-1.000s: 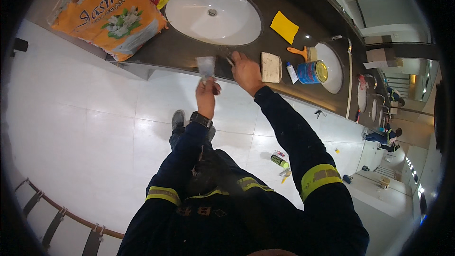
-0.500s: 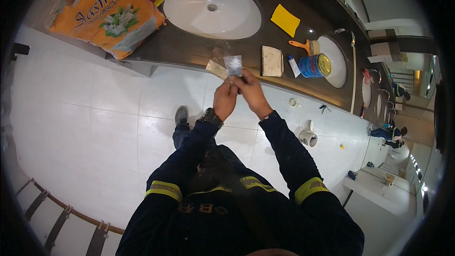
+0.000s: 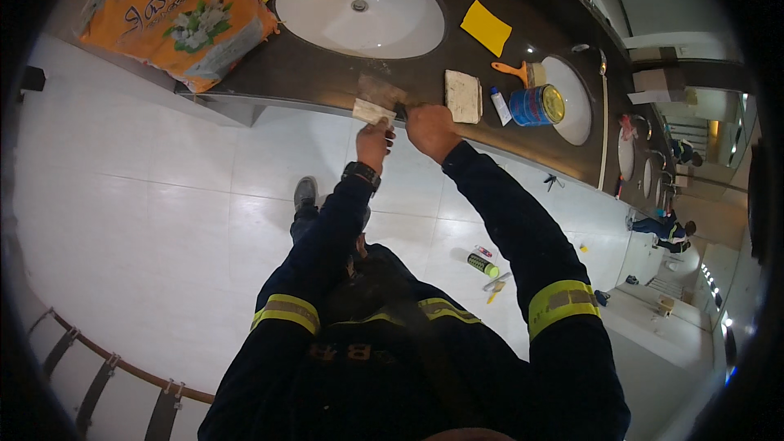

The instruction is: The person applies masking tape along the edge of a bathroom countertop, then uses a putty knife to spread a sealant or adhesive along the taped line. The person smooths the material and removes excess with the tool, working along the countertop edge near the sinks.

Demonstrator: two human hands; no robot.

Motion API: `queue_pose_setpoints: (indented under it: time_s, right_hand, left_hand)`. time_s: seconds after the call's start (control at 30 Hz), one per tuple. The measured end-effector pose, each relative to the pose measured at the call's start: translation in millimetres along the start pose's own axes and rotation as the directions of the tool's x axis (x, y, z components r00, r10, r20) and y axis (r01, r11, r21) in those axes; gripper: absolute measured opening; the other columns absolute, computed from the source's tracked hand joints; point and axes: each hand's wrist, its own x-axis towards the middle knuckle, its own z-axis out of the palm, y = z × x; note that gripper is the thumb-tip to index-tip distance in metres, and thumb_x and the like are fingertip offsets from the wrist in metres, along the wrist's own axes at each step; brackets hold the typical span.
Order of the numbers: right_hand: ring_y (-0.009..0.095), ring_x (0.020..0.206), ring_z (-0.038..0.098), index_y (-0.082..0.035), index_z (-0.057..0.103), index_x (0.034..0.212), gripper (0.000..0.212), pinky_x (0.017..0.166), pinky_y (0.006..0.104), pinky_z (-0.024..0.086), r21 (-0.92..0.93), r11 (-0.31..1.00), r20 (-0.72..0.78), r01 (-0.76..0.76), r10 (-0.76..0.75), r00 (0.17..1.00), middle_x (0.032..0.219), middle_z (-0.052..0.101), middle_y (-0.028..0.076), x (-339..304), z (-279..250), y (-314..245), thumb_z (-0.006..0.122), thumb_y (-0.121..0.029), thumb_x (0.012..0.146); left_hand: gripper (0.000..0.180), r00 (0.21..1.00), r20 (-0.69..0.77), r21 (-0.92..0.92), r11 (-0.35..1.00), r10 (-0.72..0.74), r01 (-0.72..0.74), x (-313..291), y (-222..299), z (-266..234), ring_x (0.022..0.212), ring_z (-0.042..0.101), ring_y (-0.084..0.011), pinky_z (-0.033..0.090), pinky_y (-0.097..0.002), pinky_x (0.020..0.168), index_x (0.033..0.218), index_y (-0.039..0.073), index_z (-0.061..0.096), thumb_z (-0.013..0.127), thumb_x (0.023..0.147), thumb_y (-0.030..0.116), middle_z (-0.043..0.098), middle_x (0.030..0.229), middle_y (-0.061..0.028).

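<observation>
My left hand [image 3: 374,145] grips the near end of a small pale flat board [image 3: 371,112], which lies over the counter's front edge. Beside it, my right hand [image 3: 433,129] is closed in a fist around a scraper [image 3: 399,111]. Only a dark bit of that tool shows, pointing toward the board; the rest is hidden by the fist. A dusty grey smear [image 3: 377,88] marks the dark countertop [image 3: 327,86] just beyond the board. To the right of my right hand lies a stained cream-coloured block or pad [image 3: 464,96].
Past the pad are a white tube [image 3: 501,106], a blue tin [image 3: 531,106], an orange-handled brush [image 3: 514,72] and a yellow sheet [image 3: 486,28]. White basins [image 3: 359,33] are set into the counter. An orange sack [image 3: 184,24] stands left. A green can [image 3: 482,265] lies on the floor.
My hands, together on the scraper's metal blade before, have moved apart. The left now grips the pale board; the right keeps the scraper, turned so its blade no longer shows.
</observation>
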Motion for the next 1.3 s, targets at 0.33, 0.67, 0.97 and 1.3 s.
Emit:
queue_pose_setpoints:
  time_s: [0.33, 0.67, 0.97, 1.3]
  right_hand:
    - [0.034, 0.069, 0.072, -0.004, 0.068, 0.096, 0.019, 0.061, 0.0450, 0.057, 0.010, 0.996, 0.010, 0.088, -0.088, 0.996, 0.080, 0.072, 0.018, -8.3, -7.6, -12.2, 0.053, -0.016, 0.093]
    - [0.034, 0.072, 0.073, -0.005, 0.073, 0.078, 0.023, 0.065, 0.0475, 0.056, -0.037, 0.999, 0.009, 0.004, -0.003, 1.000, 0.077, 0.072, 0.017, 12.4, 12.3, -10.8, 0.057, -0.018, 0.088]
    - [0.034, 0.072, 0.072, -0.004, 0.070, 0.087, 0.016, 0.064, 0.0454, 0.058, -0.136, 0.990, 0.004, 0.048, -0.048, 0.999, 0.078, 0.071, 0.016, 39.4, 15.3, 7.0, 0.062, -0.018, 0.087]
    - [0.035, 0.076, 0.072, -0.003, 0.067, 0.093, 0.016, 0.065, 0.0496, 0.057, -0.091, 0.993, 0.135, 0.079, -0.066, 0.989, 0.086, 0.072, 0.018, 16.8, -4.9, -25.3, 0.058, -0.016, 0.091]
  left_hand:
    - [0.031, 0.987, -0.122, -0.072, 0.990, 0.109, -0.118, 2.9, -0.5, 8.7, 0.054, 0.055, -0.0104, 0.041, -0.0273, 0.045, 0.089, 0.002, 0.067, 0.065, 0.098, 0.031, 0.066, 0.070, -0.0039]
    - [0.031, 0.961, -0.168, -0.107, 0.965, 0.220, -0.239, 12.9, -17.8, 21.2, 0.064, 0.061, -0.0120, 0.046, -0.0295, 0.055, 0.092, 0.002, 0.067, 0.066, 0.099, 0.032, 0.068, 0.077, -0.0041]
    - [0.034, 0.957, -0.129, -0.126, 0.952, 0.261, -0.277, 5.5, -14.6, 27.9, 0.059, 0.056, -0.0099, 0.041, -0.0260, 0.049, 0.089, 0.004, 0.067, 0.065, 0.100, 0.036, 0.064, 0.072, -0.0016]
    - [0.037, 0.937, -0.234, -0.111, 0.950, 0.260, -0.291, 13.3, -23.0, 24.5, 0.073, 0.070, -0.0234, 0.054, -0.0364, 0.065, 0.096, -0.010, 0.069, 0.065, 0.099, 0.026, 0.074, 0.083, -0.0165]
